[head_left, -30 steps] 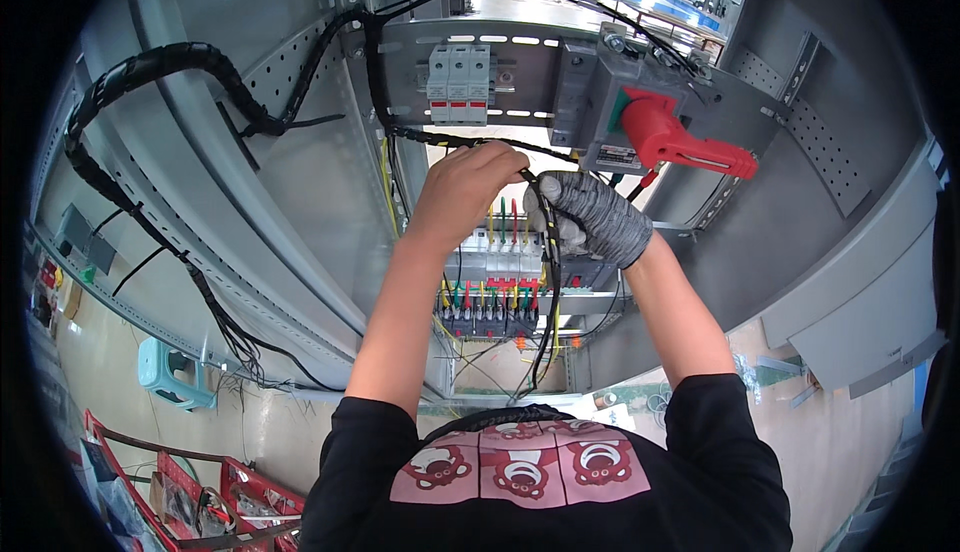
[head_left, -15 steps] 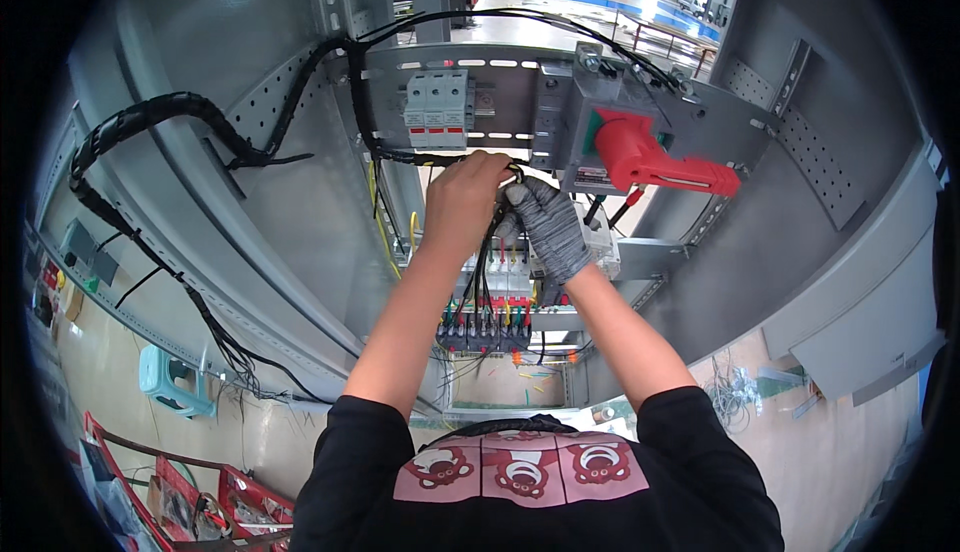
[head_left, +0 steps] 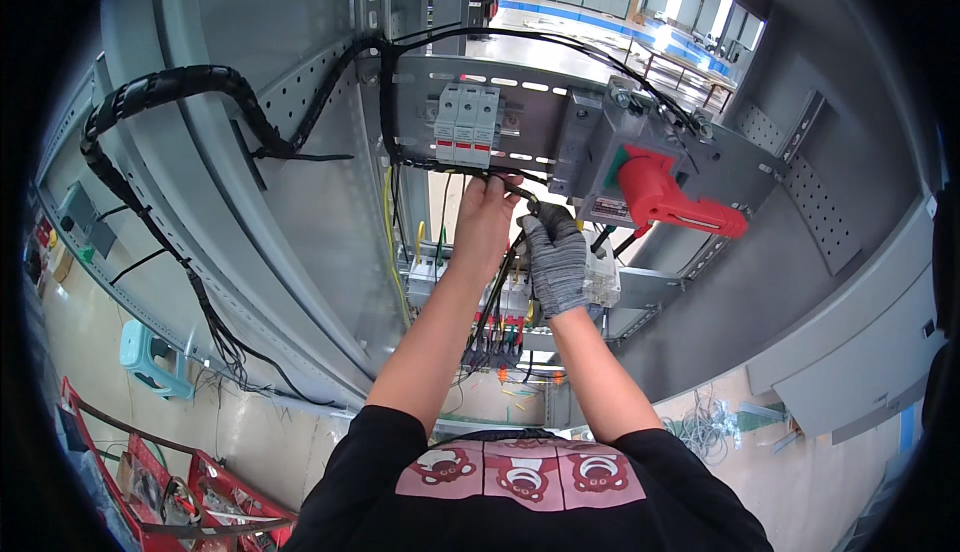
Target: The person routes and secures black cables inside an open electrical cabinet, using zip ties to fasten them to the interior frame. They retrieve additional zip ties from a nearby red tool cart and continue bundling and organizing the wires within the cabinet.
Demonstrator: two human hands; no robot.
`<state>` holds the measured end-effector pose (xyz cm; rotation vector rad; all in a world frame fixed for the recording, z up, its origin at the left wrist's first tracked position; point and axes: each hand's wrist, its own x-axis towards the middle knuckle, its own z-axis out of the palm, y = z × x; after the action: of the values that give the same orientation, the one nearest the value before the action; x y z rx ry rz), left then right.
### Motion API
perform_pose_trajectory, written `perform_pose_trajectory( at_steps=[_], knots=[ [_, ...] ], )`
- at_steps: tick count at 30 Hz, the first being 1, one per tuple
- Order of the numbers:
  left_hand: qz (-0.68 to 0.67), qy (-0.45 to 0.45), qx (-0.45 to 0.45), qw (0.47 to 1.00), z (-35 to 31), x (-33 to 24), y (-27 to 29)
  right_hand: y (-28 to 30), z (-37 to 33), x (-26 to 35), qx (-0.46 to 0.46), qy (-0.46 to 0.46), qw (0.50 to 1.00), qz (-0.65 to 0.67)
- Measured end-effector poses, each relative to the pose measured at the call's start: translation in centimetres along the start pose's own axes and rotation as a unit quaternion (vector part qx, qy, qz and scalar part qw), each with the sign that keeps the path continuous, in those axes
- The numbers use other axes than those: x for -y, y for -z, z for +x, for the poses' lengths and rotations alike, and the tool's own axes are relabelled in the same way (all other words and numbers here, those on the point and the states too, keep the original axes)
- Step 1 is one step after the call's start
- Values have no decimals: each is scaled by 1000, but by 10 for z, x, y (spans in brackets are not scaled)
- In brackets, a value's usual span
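My bare left hand [head_left: 484, 220] and gloved right hand [head_left: 557, 264] seem to pinch the black wire bundle [head_left: 521, 193] (fingertips are partly hidden from me) below the fuse holders [head_left: 466, 120]; the harness [head_left: 190, 80] at left is wrapped, but wires [head_left: 496, 290] beneath hang loose.

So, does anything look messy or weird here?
Yes. A tangle of thin strands lies loose on the floor at the right, looking like litter, while the black cable bundle at the left is wrapped. Only the right hand is gloved; the left hand is bare, so they don't match.
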<state>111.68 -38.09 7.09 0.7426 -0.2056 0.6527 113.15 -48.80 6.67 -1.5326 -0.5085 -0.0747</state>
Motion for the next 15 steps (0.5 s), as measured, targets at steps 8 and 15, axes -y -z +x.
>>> perform_pose_trajectory(
  at_steps=[8,15],
  knots=[
    [107,11,-1,994,8,-3,2,-19,7,1,-89,-13,985,147],
    [92,-12,6,996,13,13,0,4,-8,-14,-11,71,994,87]
  ],
)
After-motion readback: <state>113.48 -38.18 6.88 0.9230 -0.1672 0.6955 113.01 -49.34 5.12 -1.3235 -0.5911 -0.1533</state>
